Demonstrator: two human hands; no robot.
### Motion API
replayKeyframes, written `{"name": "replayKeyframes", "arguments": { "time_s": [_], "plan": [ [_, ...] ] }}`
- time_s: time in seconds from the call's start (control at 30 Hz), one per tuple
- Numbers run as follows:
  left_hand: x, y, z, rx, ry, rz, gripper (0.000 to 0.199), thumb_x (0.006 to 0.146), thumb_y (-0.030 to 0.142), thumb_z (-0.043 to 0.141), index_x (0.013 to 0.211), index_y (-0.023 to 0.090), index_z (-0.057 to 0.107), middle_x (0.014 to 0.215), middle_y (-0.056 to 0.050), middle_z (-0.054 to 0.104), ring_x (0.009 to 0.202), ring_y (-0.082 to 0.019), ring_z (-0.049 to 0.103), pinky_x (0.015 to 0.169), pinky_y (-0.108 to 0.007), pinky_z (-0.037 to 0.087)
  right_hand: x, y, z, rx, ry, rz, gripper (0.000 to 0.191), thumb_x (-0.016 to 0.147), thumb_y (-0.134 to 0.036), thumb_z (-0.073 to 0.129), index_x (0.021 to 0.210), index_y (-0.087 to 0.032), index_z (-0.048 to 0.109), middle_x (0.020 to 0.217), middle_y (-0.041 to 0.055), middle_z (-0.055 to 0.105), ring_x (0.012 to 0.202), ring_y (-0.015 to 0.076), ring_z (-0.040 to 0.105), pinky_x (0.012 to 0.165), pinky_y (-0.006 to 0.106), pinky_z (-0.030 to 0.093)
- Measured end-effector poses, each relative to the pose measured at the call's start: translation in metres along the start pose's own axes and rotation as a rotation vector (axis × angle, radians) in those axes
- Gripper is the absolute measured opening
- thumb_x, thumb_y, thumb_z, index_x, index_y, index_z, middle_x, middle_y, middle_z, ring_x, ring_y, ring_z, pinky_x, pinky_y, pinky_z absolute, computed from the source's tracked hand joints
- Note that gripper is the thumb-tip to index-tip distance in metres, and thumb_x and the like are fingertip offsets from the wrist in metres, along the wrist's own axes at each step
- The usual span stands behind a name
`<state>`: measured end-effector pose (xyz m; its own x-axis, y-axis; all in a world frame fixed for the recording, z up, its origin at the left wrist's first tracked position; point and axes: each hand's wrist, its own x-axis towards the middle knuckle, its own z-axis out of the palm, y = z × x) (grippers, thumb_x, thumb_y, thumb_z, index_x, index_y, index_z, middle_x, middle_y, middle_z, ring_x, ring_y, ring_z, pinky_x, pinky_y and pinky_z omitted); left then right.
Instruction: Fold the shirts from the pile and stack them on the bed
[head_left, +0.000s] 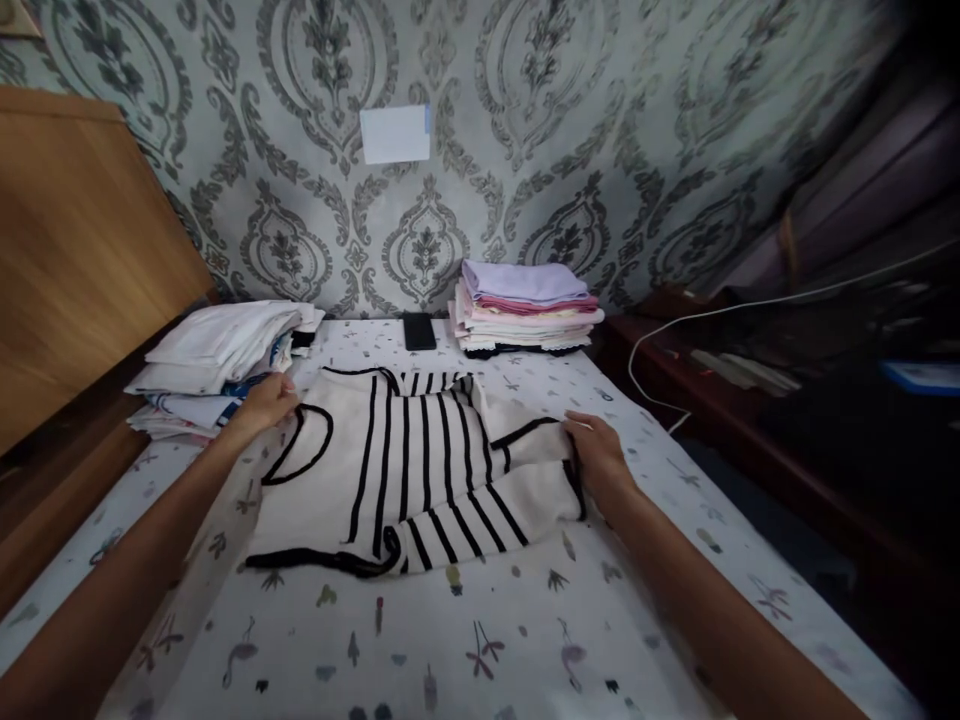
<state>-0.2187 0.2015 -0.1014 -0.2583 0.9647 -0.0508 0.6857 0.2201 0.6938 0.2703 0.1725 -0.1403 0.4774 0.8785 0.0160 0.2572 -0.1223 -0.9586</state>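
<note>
A white garment with black stripes and black trim (322, 500) lies spread on the patterned white sheet (360, 640). At its upper left, beside the curved black neckline edge, my left hand (268, 402) is closed in a pinch; whatever is between the fingertips is too small to make out. On the other side, my right hand (598, 455) has its fingers closed on the black-trimmed sleeve end of the garment. One striped sleeve lies across the lower right part of the garment.
Folded white clothes (217, 350) are stacked at the left, near a wooden cabinet (82, 250). A dark phone-like object (419, 332) lies near the wall, beside a pile of pink and lilac folded clothes (525, 305). A white cable (720, 308) hangs at the right.
</note>
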Motion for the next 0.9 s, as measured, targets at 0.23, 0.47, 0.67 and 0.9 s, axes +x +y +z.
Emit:
{"name": "replayKeyframes", "arguments": {
  "time_s": [0.23, 0.47, 0.67, 0.9],
  "plan": [
    [0.002, 0.017, 0.021, 0.512, 0.149, 0.322, 0.029, 0.086, 0.033, 0.045, 0.106, 0.017, 0.059, 0.104, -0.014, 0.066, 0.101, -0.03, 0.063, 0.089, -0.039, 0.048, -0.021, -0.016, 0.031, -0.752, -0.417, -0.816, 0.059, 0.084, -0.029, 0.056, 0.142, -0.018, 0.049, 0.144, 0.0182, 0.05, 0.134, 0.0343, 0.043, 0.107, 0.053, 0.038],
    [-0.002, 0.063, 0.066, 0.439, -0.145, 0.685, 0.029, 0.088, 0.026, 0.046, 0.11, 0.021, 0.065, 0.108, -0.011, 0.067, 0.108, -0.029, 0.059, 0.094, -0.039, 0.046, -0.035, -0.045, 0.052, -0.913, -0.597, -0.754, 0.061, 0.091, -0.037, 0.055, 0.145, -0.011, 0.041, 0.122, 0.0178, 0.067, 0.11, 0.0298, 0.063, 0.094, 0.042, 0.046],
    [0.011, 0.1, 0.114, 0.355, -0.217, 0.588, 0.024, 0.081, 0.021, 0.058, 0.103, 0.024, 0.068, 0.096, -0.01, 0.071, 0.103, -0.032, 0.064, 0.089, -0.04, 0.045, -0.039, -0.053, 0.051, -1.086, -0.515, -0.715, 0.021, 0.088, -0.017, 0.054, 0.105, -0.013, 0.065, 0.1, 0.0141, 0.073, 0.091, 0.0261, 0.067, 0.081, 0.035, 0.047],
    [0.062, 0.128, 0.112, 0.034, -0.231, 0.355, 0.007, 0.082, 0.027, 0.055, 0.086, 0.023, 0.059, 0.056, 0.0, 0.062, 0.067, -0.024, 0.068, 0.065, -0.031, 0.047, 0.057, -0.096, 0.04, -1.192, -0.179, -0.587, 0.03, 0.093, -0.018, 0.044, 0.103, -0.019, 0.072, 0.111, 0.0153, 0.07, 0.097, 0.0279, 0.067, 0.069, 0.032, 0.044]
  ]
}}
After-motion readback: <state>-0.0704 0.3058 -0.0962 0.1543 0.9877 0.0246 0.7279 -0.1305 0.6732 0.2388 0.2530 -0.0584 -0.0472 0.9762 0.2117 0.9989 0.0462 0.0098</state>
